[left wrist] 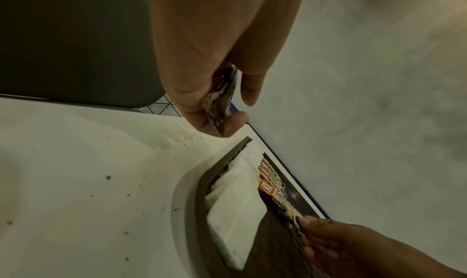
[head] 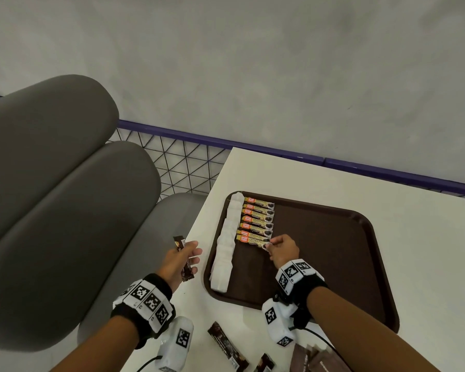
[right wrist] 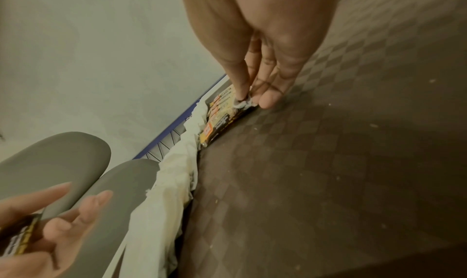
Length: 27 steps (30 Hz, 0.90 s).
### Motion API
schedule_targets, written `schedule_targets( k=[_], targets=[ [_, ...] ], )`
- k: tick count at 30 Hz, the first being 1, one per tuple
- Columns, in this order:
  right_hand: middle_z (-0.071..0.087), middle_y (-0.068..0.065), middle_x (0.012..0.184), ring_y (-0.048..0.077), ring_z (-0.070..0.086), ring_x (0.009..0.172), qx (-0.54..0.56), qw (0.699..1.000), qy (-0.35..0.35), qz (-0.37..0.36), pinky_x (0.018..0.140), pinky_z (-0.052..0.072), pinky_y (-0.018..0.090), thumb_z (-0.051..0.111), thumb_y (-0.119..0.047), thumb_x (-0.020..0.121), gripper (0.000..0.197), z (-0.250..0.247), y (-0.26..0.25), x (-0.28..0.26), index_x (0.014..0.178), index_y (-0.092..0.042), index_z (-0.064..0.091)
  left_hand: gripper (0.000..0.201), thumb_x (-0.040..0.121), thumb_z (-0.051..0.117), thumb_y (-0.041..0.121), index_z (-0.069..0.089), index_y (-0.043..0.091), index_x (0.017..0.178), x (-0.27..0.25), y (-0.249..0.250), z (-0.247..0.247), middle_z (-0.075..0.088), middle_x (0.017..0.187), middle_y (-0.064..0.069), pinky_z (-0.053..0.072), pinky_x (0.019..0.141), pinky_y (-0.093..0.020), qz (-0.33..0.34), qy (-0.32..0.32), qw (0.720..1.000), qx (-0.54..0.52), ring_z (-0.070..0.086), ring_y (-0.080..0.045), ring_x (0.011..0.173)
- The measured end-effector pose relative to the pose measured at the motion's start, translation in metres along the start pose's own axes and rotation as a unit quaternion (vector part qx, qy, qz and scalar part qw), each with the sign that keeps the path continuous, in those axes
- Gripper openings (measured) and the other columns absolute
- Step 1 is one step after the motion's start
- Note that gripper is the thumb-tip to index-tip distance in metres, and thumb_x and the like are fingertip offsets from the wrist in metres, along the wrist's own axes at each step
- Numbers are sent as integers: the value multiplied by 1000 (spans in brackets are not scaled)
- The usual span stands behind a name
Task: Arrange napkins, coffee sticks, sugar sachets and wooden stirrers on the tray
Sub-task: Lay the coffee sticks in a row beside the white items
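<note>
A brown tray (head: 333, 253) lies on the white table (head: 414, 237). White napkins (head: 227, 248) overlap in a column along its left edge, and beside them lies a row of several coffee sticks (head: 257, 221). My right hand (head: 273, 247) pinches the right end of the nearest stick (head: 253, 240) on the tray floor; the right wrist view shows the fingertips (right wrist: 242, 94) on its torn end (right wrist: 243, 103). Left of the tray, above the table edge, my left hand (head: 184, 257) grips a dark coffee stick (head: 184, 260), also seen in the left wrist view (left wrist: 220, 100).
Loose dark coffee sticks (head: 227, 346) and brown sachets (head: 314, 358) lie on the table near its front edge. A grey padded seat (head: 65, 210) stands to the left. A purple-railed wire fence (head: 188, 159) runs behind the table.
</note>
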State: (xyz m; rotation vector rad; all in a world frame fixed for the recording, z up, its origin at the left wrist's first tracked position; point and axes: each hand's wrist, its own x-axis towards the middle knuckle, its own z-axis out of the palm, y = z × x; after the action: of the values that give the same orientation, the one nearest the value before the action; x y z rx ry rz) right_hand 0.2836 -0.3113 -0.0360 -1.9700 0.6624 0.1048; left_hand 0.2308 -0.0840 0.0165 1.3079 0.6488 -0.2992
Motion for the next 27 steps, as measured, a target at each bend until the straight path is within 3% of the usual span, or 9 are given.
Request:
schedule_targets(
  k=[7, 14, 17, 19, 21, 24, 27],
  targets=[
    [64, 15, 89, 25, 60, 74, -25, 1000, 14, 5, 75, 56, 39, 65, -2, 81, 33, 4, -3, 4, 60, -20, 47, 7, 93, 56, 18, 54, 12, 92, 3, 1, -1, 58, 88, -7, 42, 58, -28, -5, -2, 1000, -5, 50, -16, 72],
    [62, 11, 86, 24, 59, 75, -48, 999, 12, 7, 72, 53, 34, 66, -1, 79, 32, -1, -1, 6, 63, -20, 46, 10, 94, 53, 18, 57, 9, 94, 4, 2, 4, 59, 86, -10, 45, 62, -31, -12, -15, 998, -54, 53, -19, 73],
    [63, 11, 89, 22, 59, 79, -53, 999, 4, -2, 73, 51, 32, 66, -3, 79, 25, -4, -2, 3, 70, -18, 49, 22, 97, 48, 27, 59, 7, 100, 1, 4, 8, 58, 90, -10, 47, 69, -33, -6, -28, 998, -59, 54, -20, 78],
    [62, 10, 91, 21, 59, 81, -44, 999, 0, -18, 72, 47, 28, 64, -3, 82, 19, -6, -3, 0, 75, -15, 50, 35, 98, 41, 38, 61, 10, 106, 0, 5, 10, 56, 95, -8, 47, 74, -32, 7, -31, 999, -9, 53, -19, 85],
    [60, 9, 91, 20, 57, 82, -34, 998, -3, -54, 72, 45, 26, 61, -6, 84, 12, -7, -5, -6, 81, -13, 53, 44, 97, 35, 45, 61, 11, 109, -3, 6, 12, 51, 90, -6, 45, 74, -30, 15, -33, 999, 32, 48, -17, 81],
    [58, 0, 83, 14, 55, 78, -25, 992, -45, -114, 73, 43, 26, 57, -12, 88, 5, -7, -14, -19, 83, -14, 55, 47, 96, 37, 48, 59, 8, 107, -4, 6, 17, 41, 72, -3, 40, 62, -27, 10, -50, 998, 30, 40, -14, 63],
    [55, -5, 72, 6, 49, 65, -20, 980, -158, -123, 67, 44, 25, 50, -22, 93, 13, -5, -27, -38, 87, -14, 57, 36, 95, 45, 41, 58, 8, 100, -10, 7, 21, 40, 65, 0, 40, 55, -24, 16, -75, 997, 16, 43, -12, 57]
  ],
)
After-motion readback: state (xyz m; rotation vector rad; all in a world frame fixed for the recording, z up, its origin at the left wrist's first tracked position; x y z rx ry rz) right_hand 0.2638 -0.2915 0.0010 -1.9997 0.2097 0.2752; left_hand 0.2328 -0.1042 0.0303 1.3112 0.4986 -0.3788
